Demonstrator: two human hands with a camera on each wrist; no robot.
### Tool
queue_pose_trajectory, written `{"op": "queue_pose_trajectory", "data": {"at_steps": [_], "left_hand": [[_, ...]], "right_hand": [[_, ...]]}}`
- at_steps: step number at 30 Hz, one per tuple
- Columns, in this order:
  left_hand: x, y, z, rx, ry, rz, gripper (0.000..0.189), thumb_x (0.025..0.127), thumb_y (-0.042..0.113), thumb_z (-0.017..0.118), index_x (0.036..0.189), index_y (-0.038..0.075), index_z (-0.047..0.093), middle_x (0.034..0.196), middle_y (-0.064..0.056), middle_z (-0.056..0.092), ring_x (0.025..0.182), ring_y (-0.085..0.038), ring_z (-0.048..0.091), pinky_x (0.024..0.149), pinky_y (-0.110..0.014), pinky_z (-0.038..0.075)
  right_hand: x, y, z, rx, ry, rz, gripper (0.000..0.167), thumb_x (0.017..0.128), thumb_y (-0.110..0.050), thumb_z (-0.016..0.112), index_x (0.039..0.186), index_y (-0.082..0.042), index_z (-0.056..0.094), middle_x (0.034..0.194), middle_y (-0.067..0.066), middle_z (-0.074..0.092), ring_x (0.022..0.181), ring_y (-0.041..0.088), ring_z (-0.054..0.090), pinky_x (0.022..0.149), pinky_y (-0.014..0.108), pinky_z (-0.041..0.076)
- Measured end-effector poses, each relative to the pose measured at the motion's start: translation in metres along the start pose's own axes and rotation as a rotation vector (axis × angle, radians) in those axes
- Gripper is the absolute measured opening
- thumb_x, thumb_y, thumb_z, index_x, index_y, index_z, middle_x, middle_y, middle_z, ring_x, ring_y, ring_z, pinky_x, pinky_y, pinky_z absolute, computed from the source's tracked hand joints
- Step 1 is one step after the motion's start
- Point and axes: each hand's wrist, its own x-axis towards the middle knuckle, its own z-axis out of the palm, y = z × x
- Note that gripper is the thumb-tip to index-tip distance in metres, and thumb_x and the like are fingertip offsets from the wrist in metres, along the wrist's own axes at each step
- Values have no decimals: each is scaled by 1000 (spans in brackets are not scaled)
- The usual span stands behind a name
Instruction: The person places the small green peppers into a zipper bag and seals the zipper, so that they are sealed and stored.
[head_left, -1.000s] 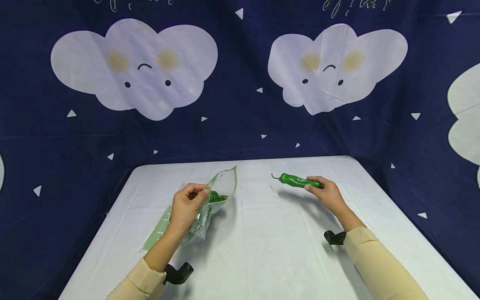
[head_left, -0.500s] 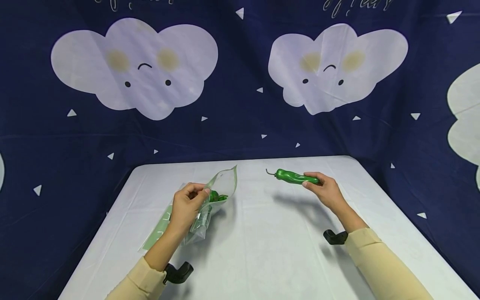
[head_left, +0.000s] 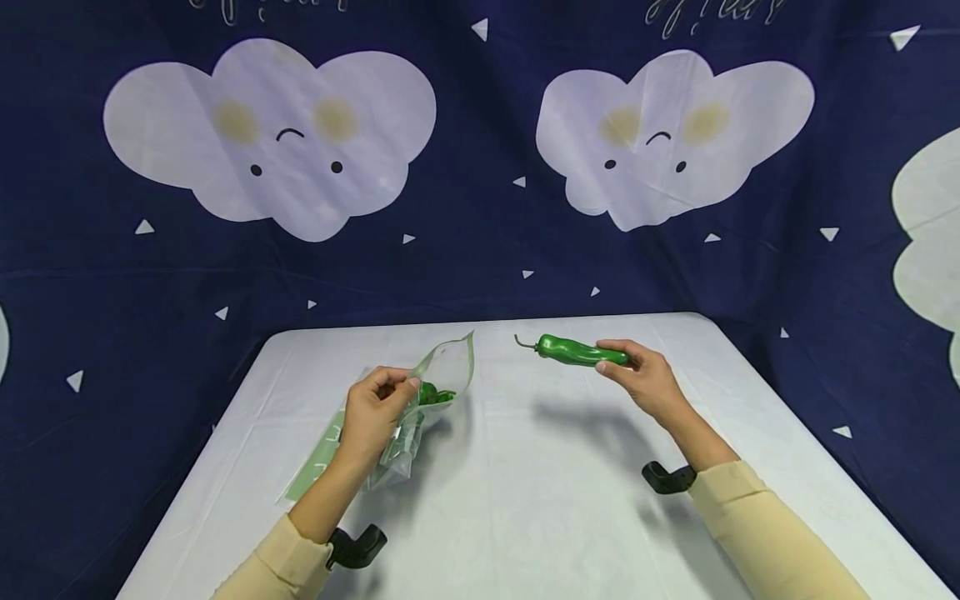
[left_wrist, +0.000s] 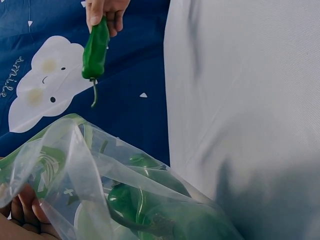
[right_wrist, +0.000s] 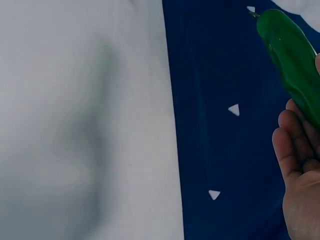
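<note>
A long green pepper (head_left: pixel 576 351) with a thin curved stem is pinched at its blunt end by my right hand (head_left: pixel 651 382), raised over the table. Its stem points left toward a clear plastic bag (head_left: pixel 454 363) with a green edge. My left hand (head_left: pixel 373 414) pinches the rim of that bag, whose mouth gapes open. Several green peppers (left_wrist: pixel 131 200) lie inside, seen through the plastic in the left wrist view. The pepper in the right hand (right_wrist: pixel 290 55) is apart from the bag.
A white cloth covers the table (head_left: pixel 525 500). Behind it hangs a dark blue curtain (head_left: pixel 480 250) with clouds and small triangles. A green printed part of the bag (head_left: pixel 318 458) lies on the table under the left forearm. Black camera mounts (head_left: pixel 358 547) sit at both wrists.
My right hand has moved the green pepper to the left and slightly up, nearer the bag's mouth. The left hand and the bag have stayed in place.
</note>
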Motion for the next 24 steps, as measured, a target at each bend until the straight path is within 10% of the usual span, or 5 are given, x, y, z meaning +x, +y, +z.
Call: {"op": "queue_pose_trajectory", "data": {"at_steps": [24], "left_hand": [[-1,0,-1,-8,-4,-15,14,85,10,69,93,-2,68,74,8,58,65,-6,49,56,-17,40]], "right_hand": [[-10,-35,11,163,-78,-138,39,85,-23,70,122,-12,62,107,-17,63,105,-3,55,86,14,45]]}}
